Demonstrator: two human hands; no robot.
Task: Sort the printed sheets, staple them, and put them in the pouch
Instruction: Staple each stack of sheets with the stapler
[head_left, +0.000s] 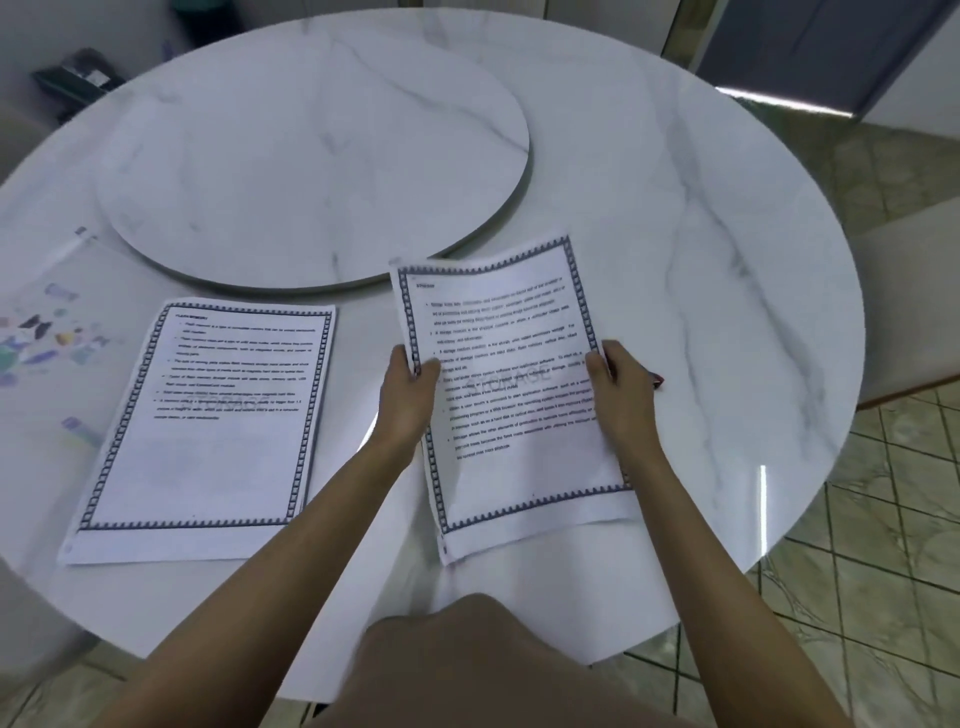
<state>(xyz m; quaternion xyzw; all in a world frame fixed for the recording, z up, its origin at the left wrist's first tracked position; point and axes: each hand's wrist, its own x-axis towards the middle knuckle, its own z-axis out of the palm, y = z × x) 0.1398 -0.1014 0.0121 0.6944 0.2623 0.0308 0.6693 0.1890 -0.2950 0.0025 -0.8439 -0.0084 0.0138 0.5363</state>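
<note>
- We note a round white marble table (701, 234) carrying a raised round marble turntable (311, 156). All other places here are given from that turntable.
- On the near side of the turntable, toward its right, is a printed sheet with a dark patterned border (498, 312). It is held up off the table and tilted, with its far corner close by the rim. We cannot tell whether it is one sheet or several.
- The left hand (408, 395) grips the sheet's left edge. Its fingers (427, 370) are clamped on the paper, with the thumb on top over the border.
- The right hand (623, 389) grips the right edge at about the same height. Its fingers (596, 364) are pinched on the paper, thumb on the printed face.
- A small dark red thing (658, 380) shows at the right hand's outer side. It is too small to identify.
- Under the held sheet's near end, farther from the turntable, a blank white sheet (561, 597) lies flat and runs over the table's near edge.
- On the near side of the turntable, toward its left, a stack of bordered printed sheets (208, 441) lies flat, print up, well apart from the held sheet.
- Left of the turntable, a clear plastic pouch with coloured pictures (57, 332) lies flat on the table beside the stack. We cannot tell whether they touch.
- Beyond the turntable on the far left, off the table, is a dark object (78, 78), blurred.
- Right of the turntable, past the table's edge, a pale chair (909, 312) stands on a tiled floor (857, 545).
</note>
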